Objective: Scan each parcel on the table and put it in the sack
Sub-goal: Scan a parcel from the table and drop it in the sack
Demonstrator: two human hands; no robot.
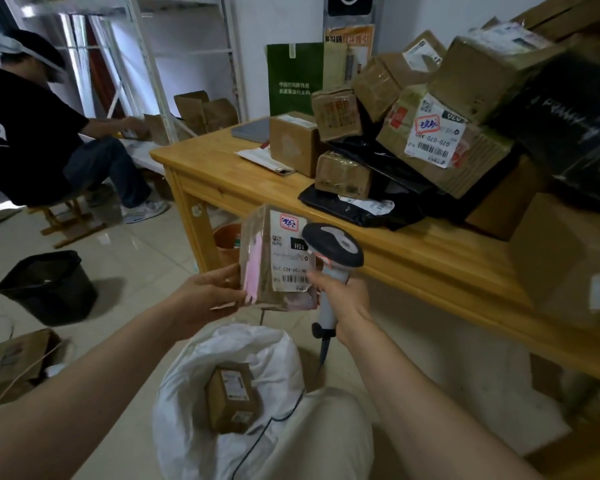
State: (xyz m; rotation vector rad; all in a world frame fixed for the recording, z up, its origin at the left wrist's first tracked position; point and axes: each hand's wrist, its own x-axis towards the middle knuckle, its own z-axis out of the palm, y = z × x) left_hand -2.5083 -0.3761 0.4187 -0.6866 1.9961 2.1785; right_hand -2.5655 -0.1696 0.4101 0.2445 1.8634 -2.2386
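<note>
Left hand (pixel 205 299) grips a small cardboard parcel (pixel 274 261) by its left side, label facing up, in mid-air just above the open white sack (pixel 257 344). Right hand (pixel 340 299) is wrapped round the handle of the barcode scanner (pixel 333 247), its head close over the label's right edge. One brown box (pixel 231 396) sits in the sack. The wooden table (pixel 243 181) holds a messy heap of parcels (pixel 430 133) on its right side. A black bin (pixel 49 285) stands on the floor to the left.
</note>
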